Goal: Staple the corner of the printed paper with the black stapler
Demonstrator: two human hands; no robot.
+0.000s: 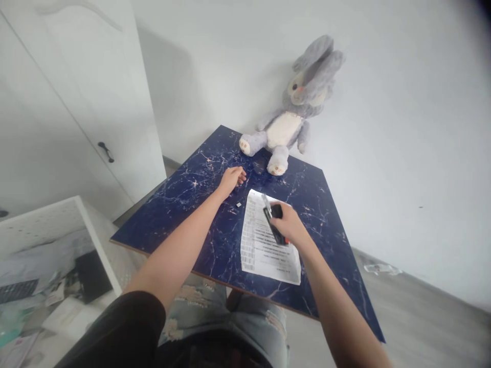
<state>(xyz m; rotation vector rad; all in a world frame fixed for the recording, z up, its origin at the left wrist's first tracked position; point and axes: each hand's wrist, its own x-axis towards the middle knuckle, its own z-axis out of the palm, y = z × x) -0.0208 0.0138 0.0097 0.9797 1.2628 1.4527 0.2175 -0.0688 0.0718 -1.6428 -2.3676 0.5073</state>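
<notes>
My right hand (289, 222) is wrapped round a black stapler (273, 225) with a silver metal part jutting out at its far end. The stapler is over a printed sheet of paper (257, 263) on the dark blue marbled table (184, 214); whether it touches the sheet I cannot tell. My left hand (232, 180) rests at the table, left of the sheet's far corner, fingers loosely bent and a little apart, with nothing visible in them. A tiny pale piece (238, 205) lies between my left hand and the sheet.
A grey plush rabbit (286, 128) sits at the table's far edge against the wall. At left stand a white cabinet (76, 102) and a white-framed open bin (82, 214) with assorted items. Clear plastic (383, 269) lies on the floor at right.
</notes>
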